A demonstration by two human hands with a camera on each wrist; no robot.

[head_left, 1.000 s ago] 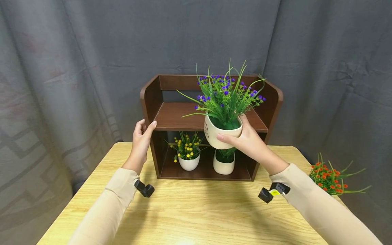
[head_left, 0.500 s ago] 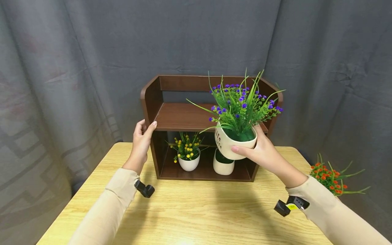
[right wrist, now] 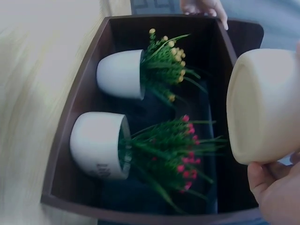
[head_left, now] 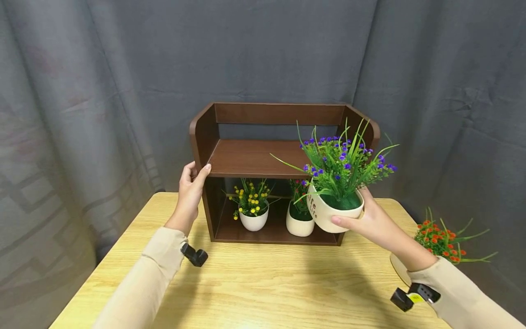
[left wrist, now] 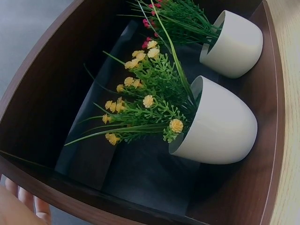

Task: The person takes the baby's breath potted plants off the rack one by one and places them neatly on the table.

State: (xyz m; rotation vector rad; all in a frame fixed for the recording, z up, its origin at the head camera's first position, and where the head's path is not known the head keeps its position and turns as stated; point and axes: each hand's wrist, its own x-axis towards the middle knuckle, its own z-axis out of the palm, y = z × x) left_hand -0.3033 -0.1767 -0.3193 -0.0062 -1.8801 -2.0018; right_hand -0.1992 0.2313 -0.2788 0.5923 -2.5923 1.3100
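My right hand (head_left: 378, 226) grips a cream pot with dark lettering and a purple-flowered artificial plant (head_left: 334, 217), held in the air before the right front of a dark brown two-tier shelf (head_left: 255, 157). In the right wrist view the pot's base (right wrist: 246, 112) shows, with the thumb against it. My left hand (head_left: 189, 194) holds the shelf's left side panel, thumb on the front edge of the upper board and fingers round the outside. On the lower tier stand a yellow-flowered plant in a white pot (head_left: 254, 222) and a pink-flowered plant in a cream pot (head_left: 297, 227).
The shelf stands at the back of a light wood table (head_left: 255, 283). At the table's right edge an orange-flowered plant (head_left: 439, 240) stands partly behind my right forearm. A grey curtain (head_left: 283, 50) hangs behind.
My right hand has moved the purple-flowered plant right and down, from before the upper tier to lower at the shelf's right front. My left hand has stayed on the side panel.
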